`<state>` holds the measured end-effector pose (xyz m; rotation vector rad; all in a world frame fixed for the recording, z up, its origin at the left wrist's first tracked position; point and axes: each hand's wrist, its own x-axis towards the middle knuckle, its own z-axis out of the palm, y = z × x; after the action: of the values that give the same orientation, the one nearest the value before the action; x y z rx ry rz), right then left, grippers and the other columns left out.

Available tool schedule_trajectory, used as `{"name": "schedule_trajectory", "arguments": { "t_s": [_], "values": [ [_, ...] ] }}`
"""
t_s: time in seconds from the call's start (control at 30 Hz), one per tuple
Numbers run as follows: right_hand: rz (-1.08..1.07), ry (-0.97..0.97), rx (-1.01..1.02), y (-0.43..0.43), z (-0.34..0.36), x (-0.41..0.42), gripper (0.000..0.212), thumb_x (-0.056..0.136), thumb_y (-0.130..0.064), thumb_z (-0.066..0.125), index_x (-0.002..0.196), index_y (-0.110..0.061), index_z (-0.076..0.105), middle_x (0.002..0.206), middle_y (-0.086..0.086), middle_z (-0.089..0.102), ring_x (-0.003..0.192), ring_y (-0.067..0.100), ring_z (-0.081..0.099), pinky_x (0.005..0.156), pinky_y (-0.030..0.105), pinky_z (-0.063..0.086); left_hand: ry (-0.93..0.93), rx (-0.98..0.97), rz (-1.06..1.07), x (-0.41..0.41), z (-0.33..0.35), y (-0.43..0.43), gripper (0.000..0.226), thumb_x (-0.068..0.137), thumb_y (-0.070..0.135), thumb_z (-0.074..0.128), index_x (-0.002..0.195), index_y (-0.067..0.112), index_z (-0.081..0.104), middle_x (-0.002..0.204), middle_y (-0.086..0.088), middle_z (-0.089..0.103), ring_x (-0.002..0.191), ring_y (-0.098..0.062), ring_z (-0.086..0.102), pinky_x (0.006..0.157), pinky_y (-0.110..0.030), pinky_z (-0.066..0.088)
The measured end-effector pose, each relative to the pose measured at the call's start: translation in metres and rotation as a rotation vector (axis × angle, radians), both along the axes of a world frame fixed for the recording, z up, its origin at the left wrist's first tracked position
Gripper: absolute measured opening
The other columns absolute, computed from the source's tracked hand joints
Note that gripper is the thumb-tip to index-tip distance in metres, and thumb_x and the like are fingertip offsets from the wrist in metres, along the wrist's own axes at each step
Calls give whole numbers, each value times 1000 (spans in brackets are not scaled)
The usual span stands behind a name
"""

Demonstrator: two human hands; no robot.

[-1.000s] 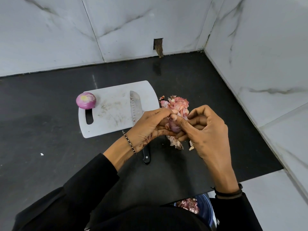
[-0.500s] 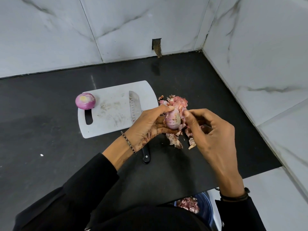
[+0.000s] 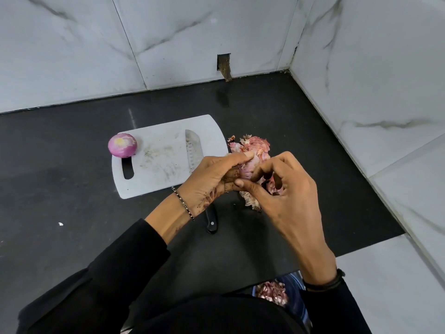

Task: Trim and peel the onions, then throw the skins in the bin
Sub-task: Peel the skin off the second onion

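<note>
Onion [image 3: 248, 168] held above the bench [image 3: 72, 201], just right of the board [image 3: 156, 169]: left hand [image 3: 214, 179] grips it, right hand [image 3: 286, 189] pinches its skin. Risks: loose skins [image 3: 252, 145] scattering beyond the board; knife [image 3: 193, 150] handle overhanging, liable to be knocked.

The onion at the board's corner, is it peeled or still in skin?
Peeled: the onion is smooth glossy purple with a trimmed pale top, resting on the cutting board.

Our left hand [image 3: 212, 175] and right hand [image 3: 286, 189] cover most of the onion [image 3: 248, 168]. Beside the cutting board [image 3: 159, 162], our wrist hides the middle of the knife [image 3: 193, 150]. Our body cuts off the bin [image 3: 292, 289].
</note>
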<state>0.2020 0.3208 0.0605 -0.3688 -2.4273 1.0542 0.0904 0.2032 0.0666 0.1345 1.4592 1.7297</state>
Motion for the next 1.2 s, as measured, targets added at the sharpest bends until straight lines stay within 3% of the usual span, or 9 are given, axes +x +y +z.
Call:
{"name": "schedule_trajectory", "arguments": {
  "t_s": [0.13, 0.27, 0.47, 0.67, 0.83, 0.93, 1.03, 1.2],
  "values": [
    [18, 47, -33, -1, 3, -1, 32, 76, -41, 86, 95, -25, 65, 95, -16, 53, 84, 3, 53, 70, 9, 40, 27, -19, -12, -1, 1, -1, 22, 89, 25, 66, 86, 7, 78, 85, -14, 75, 75, -17, 71, 63, -22, 55],
    [37, 22, -63, 2, 5, -1, 36, 75, -48, 82, 97, -27, 63, 99, -16, 52, 89, 6, 54, 71, 9, 41, 53, -18, -21, 1, 4, -1, 24, 91, 22, 64, 75, 11, 79, 76, -8, 74, 67, -12, 70, 60, -20, 54],
    [14, 44, -69, -4, 2, -1, 31, 76, -48, 83, 85, -27, 62, 91, -15, 54, 79, 7, 54, 64, 13, 40, 45, -22, -19, -2, 4, -3, 22, 90, 25, 66, 83, 8, 79, 84, -16, 75, 74, -18, 71, 63, -21, 55],
    [31, 83, -130, -4, 7, 0, 44, 73, -48, 82, 102, -27, 57, 102, -9, 55, 91, 4, 54, 72, 9, 44, 82, -17, -41, -2, 4, -4, 22, 91, 23, 64, 87, 5, 77, 83, -14, 75, 71, -17, 71, 65, -23, 57],
    [42, 65, -124, -6, 4, 0, 27, 77, -40, 84, 90, -27, 64, 98, -14, 54, 91, 4, 55, 72, 9, 42, 89, -26, -36, -2, 5, -4, 24, 91, 24, 65, 85, 4, 76, 79, -13, 74, 70, -15, 70, 60, -20, 55],
    [7, 86, -119, -7, 0, 1, 29, 77, -40, 85, 88, -22, 66, 96, -11, 56, 87, 9, 57, 71, 13, 43, 79, -30, -39, -2, 4, -3, 27, 90, 26, 66, 89, 1, 76, 86, -17, 74, 75, -18, 70, 61, -20, 55],
    [-6, 110, -152, -7, 1, 1, 39, 75, -44, 86, 98, -23, 61, 98, -8, 58, 87, 10, 57, 70, 18, 47, 88, -34, -38, -2, 3, -3, 25, 91, 25, 65, 88, 2, 75, 77, -11, 74, 65, -12, 69, 63, -21, 56],
    [14, 92, -147, -6, 3, 2, 36, 76, -44, 84, 100, -33, 59, 101, -15, 55, 91, 7, 56, 70, 12, 43, 91, -52, -19, 0, 3, -2, 27, 91, 25, 65, 92, -1, 74, 76, -12, 72, 60, -10, 67, 58, -19, 54]
  ]
}}
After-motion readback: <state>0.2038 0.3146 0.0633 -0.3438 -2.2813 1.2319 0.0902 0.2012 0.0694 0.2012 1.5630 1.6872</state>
